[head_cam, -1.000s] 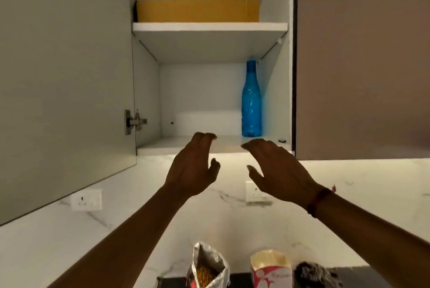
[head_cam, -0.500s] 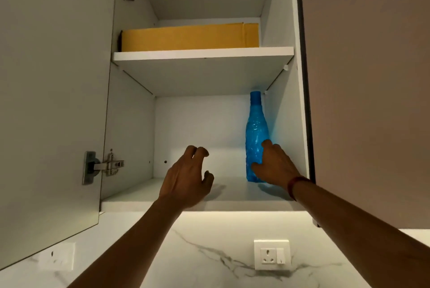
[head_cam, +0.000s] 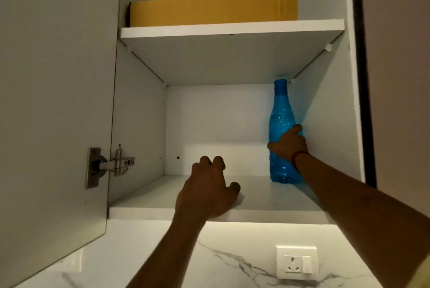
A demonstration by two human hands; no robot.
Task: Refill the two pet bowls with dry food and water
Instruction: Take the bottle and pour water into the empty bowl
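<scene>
View up into an open wall cabinet: a blue bottle (head_cam: 281, 122) stands upright at the back right of the lower shelf (head_cam: 149, 204), close to the side wall. The right hand (head_cam: 288, 144) is wrapped around its lower body, while the left hand (head_cam: 208, 191) hovers loosely curled and empty over the shelf's front. Lifting it well likely means a firm grip, drawing straight out, clear of the shelf above.

open wall cabinet (head_cam: 139, 124) | white shelves (head_cam: 232, 28) | marble backsplash (head_cam: 221, 264) | wall socket (head_cam: 297, 262)
</scene>
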